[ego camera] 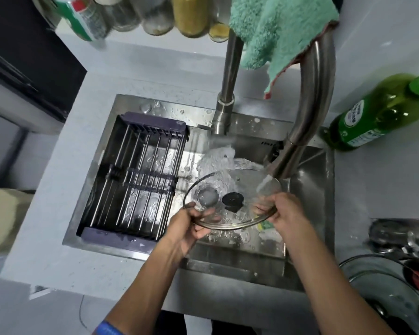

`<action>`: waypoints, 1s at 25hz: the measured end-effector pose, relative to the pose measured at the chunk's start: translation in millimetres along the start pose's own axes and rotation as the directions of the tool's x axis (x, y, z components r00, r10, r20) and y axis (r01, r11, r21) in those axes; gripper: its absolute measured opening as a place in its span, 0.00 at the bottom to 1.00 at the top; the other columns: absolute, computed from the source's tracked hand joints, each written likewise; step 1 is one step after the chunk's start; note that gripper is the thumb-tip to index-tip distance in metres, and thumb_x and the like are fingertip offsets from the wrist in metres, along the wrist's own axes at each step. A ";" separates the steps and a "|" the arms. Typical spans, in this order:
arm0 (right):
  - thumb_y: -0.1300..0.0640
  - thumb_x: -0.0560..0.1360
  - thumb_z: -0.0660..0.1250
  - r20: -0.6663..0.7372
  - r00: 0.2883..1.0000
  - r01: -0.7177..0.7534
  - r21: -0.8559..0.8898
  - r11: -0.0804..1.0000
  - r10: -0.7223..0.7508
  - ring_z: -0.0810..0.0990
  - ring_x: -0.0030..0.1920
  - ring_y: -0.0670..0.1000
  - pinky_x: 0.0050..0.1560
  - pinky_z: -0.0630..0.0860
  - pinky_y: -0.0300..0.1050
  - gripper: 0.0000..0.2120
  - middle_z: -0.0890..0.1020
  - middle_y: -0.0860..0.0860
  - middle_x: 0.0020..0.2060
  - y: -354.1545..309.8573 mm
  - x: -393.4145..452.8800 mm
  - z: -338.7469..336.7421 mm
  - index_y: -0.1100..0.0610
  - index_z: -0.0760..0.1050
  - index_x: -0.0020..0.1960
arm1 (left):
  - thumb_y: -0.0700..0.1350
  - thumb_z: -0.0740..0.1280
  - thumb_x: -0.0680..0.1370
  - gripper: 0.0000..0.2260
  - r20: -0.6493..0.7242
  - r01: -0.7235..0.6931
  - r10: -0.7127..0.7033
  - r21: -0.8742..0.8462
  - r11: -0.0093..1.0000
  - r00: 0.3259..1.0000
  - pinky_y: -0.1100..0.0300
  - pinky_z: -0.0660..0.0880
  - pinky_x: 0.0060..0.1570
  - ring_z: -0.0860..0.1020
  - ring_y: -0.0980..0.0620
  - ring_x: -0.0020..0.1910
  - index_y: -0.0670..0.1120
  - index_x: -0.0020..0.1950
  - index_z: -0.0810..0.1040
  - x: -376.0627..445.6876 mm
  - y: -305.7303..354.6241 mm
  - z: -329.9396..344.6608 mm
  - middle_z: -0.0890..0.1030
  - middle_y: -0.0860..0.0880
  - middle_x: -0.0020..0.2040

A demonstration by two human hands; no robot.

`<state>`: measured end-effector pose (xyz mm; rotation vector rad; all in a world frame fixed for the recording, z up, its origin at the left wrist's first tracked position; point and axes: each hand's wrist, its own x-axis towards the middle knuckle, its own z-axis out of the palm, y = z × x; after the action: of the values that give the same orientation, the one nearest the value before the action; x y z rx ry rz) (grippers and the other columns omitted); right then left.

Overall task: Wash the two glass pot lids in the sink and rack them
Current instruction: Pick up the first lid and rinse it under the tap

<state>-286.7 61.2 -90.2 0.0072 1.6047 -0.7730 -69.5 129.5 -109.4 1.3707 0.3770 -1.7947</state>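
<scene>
Left hand (pixel 190 224) gripping the near-left rim of a glass pot lid (pixel 242 189), right hand (pixel 284 211) gripping its right rim. Held tilted over the steel sink (pixel 307 189) under water running from the faucet (pixel 307 112), black knob (pixel 232 200) facing up. Beside it on the left, across the sink, a dish rack (pixel 136 180). At lower right on the bench (pixel 53 189), a second glass lid (pixel 382 284); at upper right, a green bottle (pixel 382 112).

Rack (pixel 133 182) in sink (pixel 307 189) left, lid (pixel 242 189) right, possibly sponge (pixel 266 226) beneath
</scene>
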 end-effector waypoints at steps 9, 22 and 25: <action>0.76 0.78 0.53 0.024 1.000 -0.016 -0.031 0.999 0.017 0.74 0.24 0.53 0.29 0.83 0.54 0.24 0.76 0.66 0.47 10.7 -2.5 -13.2 0.56 0.67 0.67 | 0.28 0.52 0.74 0.13 0.051 0.074 -0.077 0.044 0.996 0.996 0.53 0.80 0.25 0.85 0.33 0.40 0.41 0.54 0.68 -2.3 -3.2 -8.2 0.85 0.33 0.52; 0.68 0.71 0.66 0.193 0.980 0.008 0.252 0.968 -0.058 0.85 0.50 0.63 0.41 0.83 0.54 0.20 0.85 0.58 0.56 74.1 -21.5 -16.6 0.55 0.74 0.61 | 0.24 0.55 0.76 0.34 0.159 -0.285 0.284 -0.018 0.958 0.946 0.47 0.84 0.48 0.82 0.37 0.59 0.57 0.70 0.75 -30.0 -24.4 -3.6 0.83 0.45 0.63; 0.70 0.78 0.62 0.048 0.955 0.290 -0.346 0.892 -0.291 0.80 0.60 0.60 0.49 0.81 0.51 0.26 0.74 0.58 0.69 63.3 -16.4 -22.8 0.51 0.67 0.72 | 0.24 0.60 0.62 0.47 0.336 -0.238 0.191 0.105 0.966 0.922 0.49 0.84 0.42 0.81 0.32 0.59 0.62 0.74 0.68 -38.2 -7.9 -10.4 0.81 0.42 0.66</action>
<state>-276.2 127.8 -105.8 -0.5005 1.7514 -0.7017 -66.2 157.6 -80.5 1.1338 -0.0793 -1.8461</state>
